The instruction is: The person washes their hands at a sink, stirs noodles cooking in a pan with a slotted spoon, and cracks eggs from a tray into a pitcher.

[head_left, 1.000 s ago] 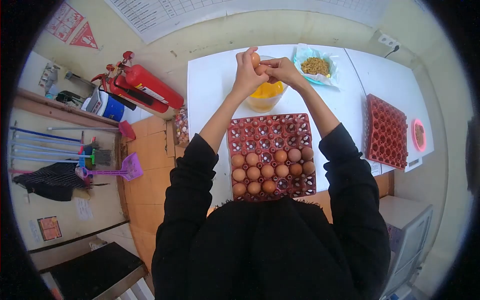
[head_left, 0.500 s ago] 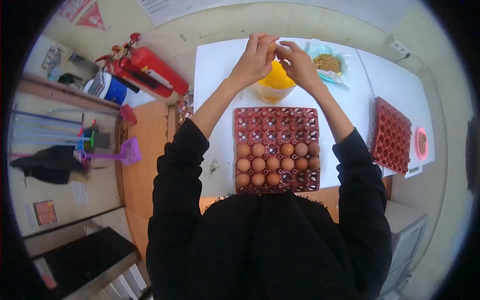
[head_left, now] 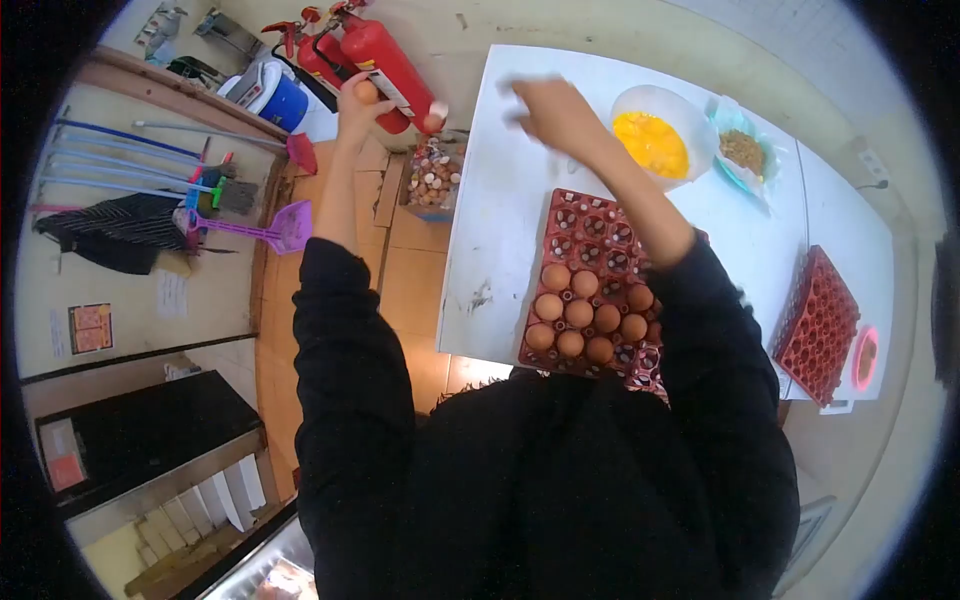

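My left hand [head_left: 355, 115] is out past the table's left edge, its fingers closed round a brown eggshell [head_left: 366, 92]. Another piece of eggshell [head_left: 436, 117] appears to be in mid-air near the fire extinguishers, above a box of broken shells [head_left: 432, 185]. Over the table's left part is my right hand [head_left: 555, 118], its fingers smeared by motion. To its right stands a whitish tub [head_left: 697, 125] with yellow egg yolks [head_left: 650, 145] inside. A dark red egg tray [head_left: 585, 225] bears several brown eggs [head_left: 578, 313]; my right forearm hides part of it.
On the white table [head_left: 490, 270] are a lined bowl of brownish stuff [head_left: 741, 152], another red tray [head_left: 820, 325] and a pink dish [head_left: 866, 357]. Red fire extinguishers [head_left: 385, 60] stand beyond the table's left edge. A purple dustpan [head_left: 291, 227] hangs at left.
My hands have parted from above the tub and swung left, the left one past the table edge with the shell. The view has shifted left, showing the box of shells.
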`<action>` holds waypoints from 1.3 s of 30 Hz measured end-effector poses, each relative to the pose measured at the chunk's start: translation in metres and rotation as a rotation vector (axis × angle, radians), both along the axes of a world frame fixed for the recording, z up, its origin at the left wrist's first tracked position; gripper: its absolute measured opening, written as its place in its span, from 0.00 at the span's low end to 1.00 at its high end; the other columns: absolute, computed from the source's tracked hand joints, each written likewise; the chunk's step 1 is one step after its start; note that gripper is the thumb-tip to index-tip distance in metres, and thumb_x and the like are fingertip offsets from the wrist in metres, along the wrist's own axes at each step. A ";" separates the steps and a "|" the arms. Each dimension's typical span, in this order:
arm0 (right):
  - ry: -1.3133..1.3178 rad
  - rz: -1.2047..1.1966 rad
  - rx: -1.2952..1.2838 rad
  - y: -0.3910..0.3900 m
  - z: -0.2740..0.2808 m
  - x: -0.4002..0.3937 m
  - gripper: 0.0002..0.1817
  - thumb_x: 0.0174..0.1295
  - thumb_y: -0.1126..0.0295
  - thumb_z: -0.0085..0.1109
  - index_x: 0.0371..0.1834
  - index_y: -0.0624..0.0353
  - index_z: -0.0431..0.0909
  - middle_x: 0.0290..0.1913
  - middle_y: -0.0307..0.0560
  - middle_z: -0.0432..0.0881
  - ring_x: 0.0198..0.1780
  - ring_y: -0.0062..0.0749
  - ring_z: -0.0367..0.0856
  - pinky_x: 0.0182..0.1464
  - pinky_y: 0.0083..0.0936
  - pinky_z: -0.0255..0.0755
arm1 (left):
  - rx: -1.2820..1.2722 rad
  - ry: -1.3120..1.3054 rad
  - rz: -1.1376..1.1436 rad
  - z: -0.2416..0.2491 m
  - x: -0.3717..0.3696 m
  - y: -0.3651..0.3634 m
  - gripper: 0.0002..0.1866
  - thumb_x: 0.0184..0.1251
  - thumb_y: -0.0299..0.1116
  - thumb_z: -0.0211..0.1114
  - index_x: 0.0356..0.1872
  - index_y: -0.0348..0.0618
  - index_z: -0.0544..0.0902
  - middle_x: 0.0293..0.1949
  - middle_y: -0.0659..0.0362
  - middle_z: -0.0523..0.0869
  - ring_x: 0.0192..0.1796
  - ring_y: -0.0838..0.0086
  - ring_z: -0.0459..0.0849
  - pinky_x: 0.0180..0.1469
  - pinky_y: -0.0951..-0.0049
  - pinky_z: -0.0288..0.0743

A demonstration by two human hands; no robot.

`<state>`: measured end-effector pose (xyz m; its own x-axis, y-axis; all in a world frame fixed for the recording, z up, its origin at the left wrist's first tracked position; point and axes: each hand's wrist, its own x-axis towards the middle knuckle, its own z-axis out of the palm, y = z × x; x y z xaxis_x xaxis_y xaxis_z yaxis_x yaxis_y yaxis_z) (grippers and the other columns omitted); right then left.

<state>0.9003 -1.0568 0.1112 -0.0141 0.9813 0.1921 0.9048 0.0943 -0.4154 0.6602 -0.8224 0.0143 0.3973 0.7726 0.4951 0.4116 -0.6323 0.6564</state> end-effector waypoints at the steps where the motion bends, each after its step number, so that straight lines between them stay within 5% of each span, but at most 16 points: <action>1: -0.001 0.064 -0.077 -0.034 -0.012 0.000 0.13 0.45 0.69 0.56 0.36 0.57 0.73 0.34 0.54 0.77 0.41 0.48 0.74 0.39 0.40 0.69 | -0.164 -0.084 -0.015 -0.013 -0.019 0.004 0.37 0.31 0.31 0.73 0.50 0.39 0.68 0.41 0.52 0.73 0.43 0.66 0.72 0.44 0.72 0.69; 5: -0.125 0.235 -0.752 -0.132 -0.042 -0.015 0.22 0.39 0.60 0.62 0.37 0.61 0.74 0.36 0.55 0.76 0.40 0.47 0.76 0.41 0.37 0.71 | -0.538 -0.130 0.052 0.010 -0.030 -0.039 0.37 0.36 0.30 0.72 0.52 0.41 0.65 0.38 0.58 0.72 0.33 0.78 0.74 0.31 0.81 0.69; 12: -0.012 -0.077 -0.380 -0.184 -0.108 -0.033 0.25 0.37 0.67 0.65 0.39 0.59 0.66 0.42 0.52 0.68 0.40 0.49 0.75 0.37 0.38 0.72 | -0.654 -0.325 -0.133 0.049 0.058 -0.083 0.32 0.44 0.28 0.68 0.53 0.43 0.62 0.35 0.59 0.73 0.30 0.80 0.73 0.30 0.81 0.67; 18: 0.259 -0.195 -0.390 -0.180 -0.111 -0.011 0.15 0.43 0.70 0.56 0.35 0.60 0.69 0.32 0.56 0.75 0.35 0.45 0.77 0.37 0.36 0.71 | -1.262 -0.605 -0.784 0.069 0.150 -0.145 0.20 0.52 0.27 0.60 0.48 0.45 0.67 0.38 0.57 0.73 0.37 0.72 0.74 0.41 0.73 0.68; 22: 0.728 -0.403 0.066 -0.168 -0.027 0.044 0.15 0.48 0.62 0.58 0.35 0.61 0.73 0.30 0.50 0.78 0.33 0.30 0.78 0.39 0.26 0.71 | -1.517 -0.629 -0.855 0.075 0.200 -0.181 0.17 0.59 0.37 0.55 0.46 0.42 0.67 0.41 0.51 0.72 0.42 0.66 0.73 0.44 0.71 0.68; 26: 0.584 -0.505 1.070 -0.118 -0.009 0.103 0.18 0.49 0.69 0.62 0.39 0.67 0.68 0.35 0.49 0.74 0.36 0.27 0.77 0.33 0.22 0.73 | -1.578 -0.580 -0.942 0.078 0.245 -0.204 0.25 0.63 0.51 0.46 0.48 0.37 0.66 0.42 0.49 0.72 0.41 0.65 0.72 0.44 0.71 0.67; 29: 0.241 -0.377 0.892 -0.094 -0.033 0.114 0.18 0.49 0.70 0.61 0.39 0.69 0.67 0.35 0.50 0.73 0.39 0.27 0.76 0.34 0.22 0.74 | -1.588 -0.544 -1.052 0.071 0.272 -0.212 0.28 0.63 0.55 0.42 0.46 0.37 0.67 0.41 0.51 0.72 0.40 0.66 0.72 0.44 0.72 0.67; 31: 0.251 -0.384 0.852 -0.096 -0.036 0.130 0.17 0.51 0.70 0.59 0.40 0.68 0.67 0.36 0.50 0.74 0.36 0.30 0.78 0.34 0.21 0.74 | -1.558 -0.505 -1.082 0.069 0.277 -0.215 0.30 0.62 0.57 0.40 0.45 0.36 0.67 0.40 0.52 0.72 0.40 0.66 0.71 0.44 0.71 0.67; 34: 1.192 -0.458 0.531 -0.105 -0.025 0.141 0.16 0.57 0.65 0.50 0.43 0.66 0.68 0.39 0.52 0.75 0.30 0.34 0.79 0.33 0.22 0.76 | -1.572 -0.461 -0.907 0.064 0.278 -0.210 0.23 0.62 0.51 0.47 0.41 0.39 0.69 0.37 0.57 0.72 0.41 0.70 0.71 0.44 0.71 0.67; 39: 1.477 -0.338 0.173 -0.112 -0.028 0.156 0.18 0.61 0.62 0.45 0.49 0.64 0.64 0.38 0.50 0.76 0.32 0.31 0.79 0.35 0.20 0.75 | -1.309 -0.540 -0.980 0.062 0.286 -0.210 0.08 0.56 0.35 0.57 0.33 0.47 0.69 0.32 0.62 0.71 0.42 0.70 0.70 0.46 0.69 0.67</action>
